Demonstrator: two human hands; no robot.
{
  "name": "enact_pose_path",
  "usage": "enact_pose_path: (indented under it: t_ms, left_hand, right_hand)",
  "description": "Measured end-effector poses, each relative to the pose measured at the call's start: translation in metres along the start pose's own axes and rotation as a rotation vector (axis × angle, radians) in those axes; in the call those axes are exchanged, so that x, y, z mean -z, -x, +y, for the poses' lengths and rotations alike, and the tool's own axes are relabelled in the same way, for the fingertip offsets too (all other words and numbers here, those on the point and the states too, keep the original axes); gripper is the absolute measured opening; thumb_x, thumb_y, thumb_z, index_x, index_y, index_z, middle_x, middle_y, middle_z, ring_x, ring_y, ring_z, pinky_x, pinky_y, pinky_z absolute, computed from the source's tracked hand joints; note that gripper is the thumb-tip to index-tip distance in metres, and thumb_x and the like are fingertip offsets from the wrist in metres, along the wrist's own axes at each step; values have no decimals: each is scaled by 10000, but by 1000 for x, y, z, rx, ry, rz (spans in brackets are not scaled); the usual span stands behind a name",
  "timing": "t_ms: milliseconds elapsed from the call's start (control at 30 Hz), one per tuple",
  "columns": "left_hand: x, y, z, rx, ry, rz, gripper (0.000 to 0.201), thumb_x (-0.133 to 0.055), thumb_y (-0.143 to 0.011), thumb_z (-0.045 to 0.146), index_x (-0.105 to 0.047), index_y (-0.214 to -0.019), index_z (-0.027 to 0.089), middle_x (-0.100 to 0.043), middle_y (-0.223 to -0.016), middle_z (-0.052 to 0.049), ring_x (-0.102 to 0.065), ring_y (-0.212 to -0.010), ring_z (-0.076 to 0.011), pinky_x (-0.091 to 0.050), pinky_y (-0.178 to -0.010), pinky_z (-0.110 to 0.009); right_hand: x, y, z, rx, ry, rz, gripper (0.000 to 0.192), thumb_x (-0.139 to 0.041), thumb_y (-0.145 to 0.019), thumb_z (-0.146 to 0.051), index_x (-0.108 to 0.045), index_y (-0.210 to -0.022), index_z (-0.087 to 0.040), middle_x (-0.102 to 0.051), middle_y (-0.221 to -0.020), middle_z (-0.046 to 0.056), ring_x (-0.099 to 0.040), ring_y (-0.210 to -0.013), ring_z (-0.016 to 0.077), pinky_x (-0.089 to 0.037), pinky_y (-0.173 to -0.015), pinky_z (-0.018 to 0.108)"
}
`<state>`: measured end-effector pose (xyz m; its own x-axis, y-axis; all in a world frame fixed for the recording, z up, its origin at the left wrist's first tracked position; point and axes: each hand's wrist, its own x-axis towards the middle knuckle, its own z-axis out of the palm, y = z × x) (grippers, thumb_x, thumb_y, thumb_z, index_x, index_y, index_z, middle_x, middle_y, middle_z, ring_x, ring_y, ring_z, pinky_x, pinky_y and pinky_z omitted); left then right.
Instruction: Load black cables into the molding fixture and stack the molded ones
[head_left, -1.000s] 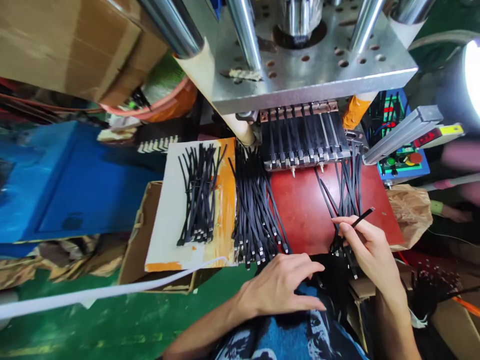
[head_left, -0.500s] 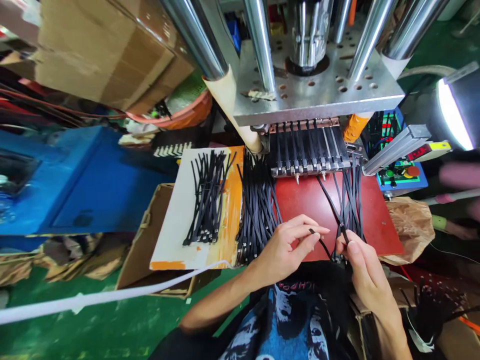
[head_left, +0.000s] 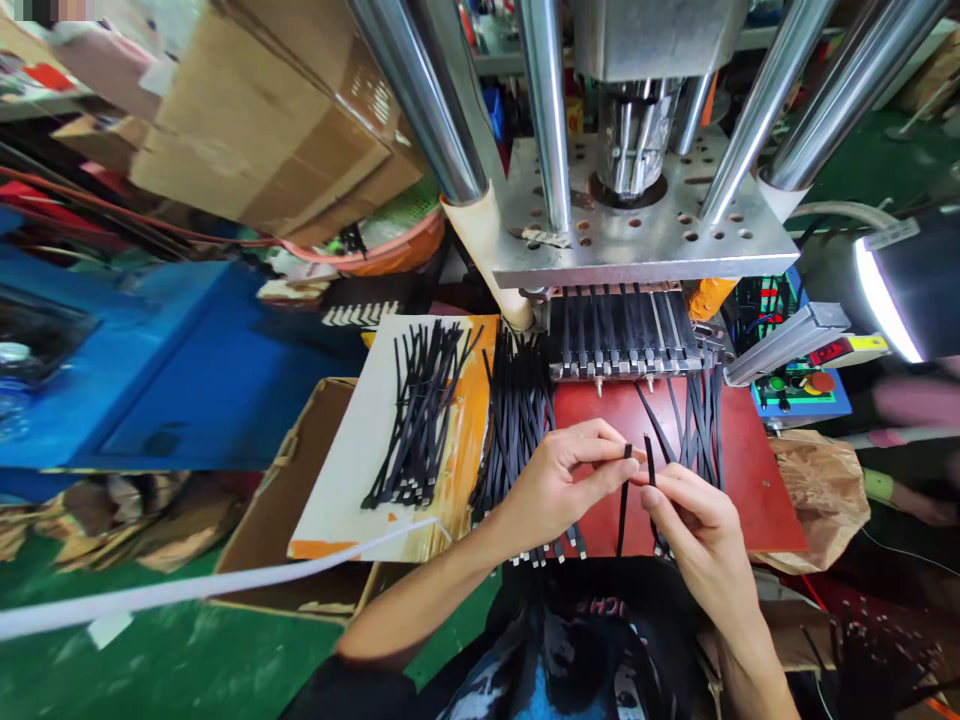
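Observation:
My left hand [head_left: 566,480] pinches a flat black cable [head_left: 623,515], which hangs down from between thumb and forefinger. Close beside it, my right hand [head_left: 697,520] is closed on a short upright length of black cable [head_left: 650,462]. Whether both lengths belong to the same cable, I cannot tell. The two hands nearly touch above the red board [head_left: 600,415]. Several loose black cables [head_left: 703,425] lie behind my right hand. A dense bundle of cables with metal ends [head_left: 517,410] lies to the left, partly covered by my left hand.
Ahead stands a press with a thick metal plate [head_left: 637,262] above a fixture [head_left: 622,340] holding a row of black cables. More cables [head_left: 424,415] lie on a white board [head_left: 337,460]. On the right are a control box [head_left: 806,405], a lamp [head_left: 889,300] and brown paper [head_left: 814,490].
My hands have come together, the right one moving left. The cable in my left hand now hangs straight down. The length in my right hand stands upright, and the head view has shifted.

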<state>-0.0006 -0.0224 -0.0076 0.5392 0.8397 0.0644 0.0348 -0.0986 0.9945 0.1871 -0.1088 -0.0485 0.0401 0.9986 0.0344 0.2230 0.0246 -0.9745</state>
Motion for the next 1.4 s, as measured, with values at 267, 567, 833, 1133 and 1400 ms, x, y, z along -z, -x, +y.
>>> enact_pose_path:
  t_ms: [267, 567, 833, 1133, 1400]
  left_hand:
    - [6, -21, -9, 101, 155, -49, 404, -766, -933, 498, -772, -778, 125, -623, -795, -27, -588, -755, -137, -463, -720, -262]
    - [1, -46, -5, 107, 201, -109, 446, -786, -897, 567, -796, -796, 133, -610, -729, -10, -543, -670, -112, -460, -652, -241]
    - [-5, -65, -6, -2, 140, -66, 422, -783, -922, 525, -779, -750, 140, -616, -763, -18, -556, -651, -105, -461, -629, -247]
    - [-1, -102, -9, -139, -184, 215, 317, -665, -1007, 385, -726, -798, 154, -626, -738, -1, -546, -629, -111, -421, -598, -242]
    - [25, -203, -52, -143, -789, 293, 295, -604, -1011, 194, -662, -723, 165, -642, -658, -15, -614, -638, -170, -500, -714, -296]
  right_hand:
    - [2, -15, -5, -23, 18, -88, 279, -611, -1056, -399, -802, -969, -215, -544, -710, -9, -484, -606, 131, -368, -563, 276]
    - [14, -35, -2, -28, -32, -157, 396, -596, -1064, -431, -654, -755, -191, -493, -677, -25, -444, -593, 116, -344, -573, 275]
    - [18, -47, -2, -105, -127, -56, 413, -621, -1040, -477, -643, -740, -193, -491, -669, -32, -450, -567, 110, -341, -526, 263]
    - [18, -44, 21, -221, -104, -277, 387, -654, -997, -500, -589, -754, -206, -528, -702, -32, -511, -605, 128, -395, -558, 258]
    - [96, -136, 4, -20, 231, -394, 483, -666, -981, -577, -629, -680, -201, -600, -636, -14, -553, -629, 146, -408, -611, 274]
